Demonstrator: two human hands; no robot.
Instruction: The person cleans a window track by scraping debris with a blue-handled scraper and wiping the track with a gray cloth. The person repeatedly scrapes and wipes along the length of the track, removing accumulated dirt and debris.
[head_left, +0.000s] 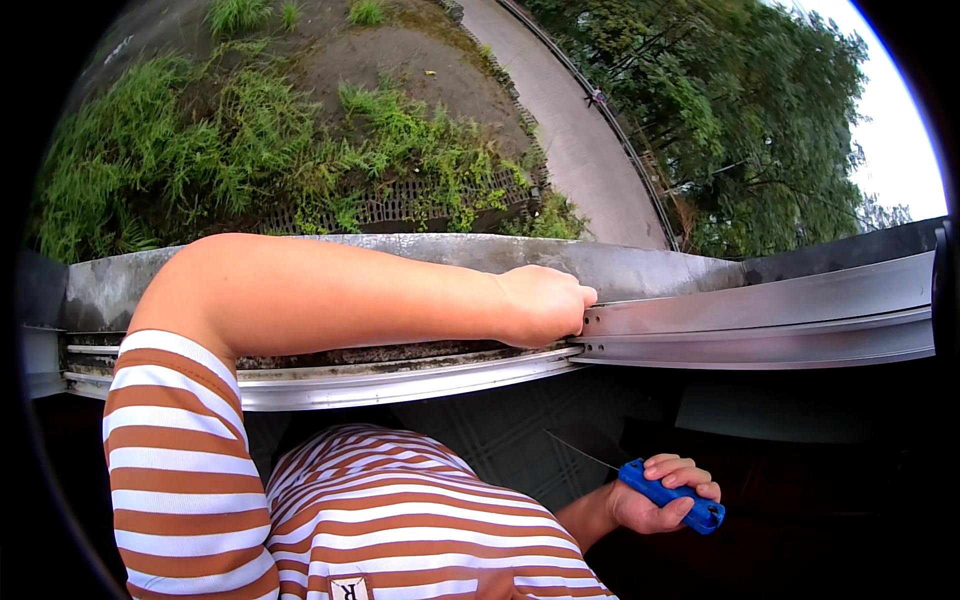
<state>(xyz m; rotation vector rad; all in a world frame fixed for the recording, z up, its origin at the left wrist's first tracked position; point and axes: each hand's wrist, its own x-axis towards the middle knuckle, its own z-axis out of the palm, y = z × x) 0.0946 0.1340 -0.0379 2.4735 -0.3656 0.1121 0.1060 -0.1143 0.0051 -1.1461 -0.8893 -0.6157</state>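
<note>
While R hand (655, 500) grips a blue tool handle (672, 497), L hand (540, 305) works at the window track (760, 335).
R fingers curled tight round the handle, low right, near the striped shirt (400, 520). L arm crosses over; fingers curled onto the metal track's end, w/ nothing loose in it. Track channel left of it holds dark grime. Beyond: concrete ledge (640, 265), grass, path, trees.

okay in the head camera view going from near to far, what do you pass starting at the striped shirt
Striped shirt → right hand holding a blue tool → metal window track → left hand on the sash frame → concrete ledge → grass → paved path.
</note>
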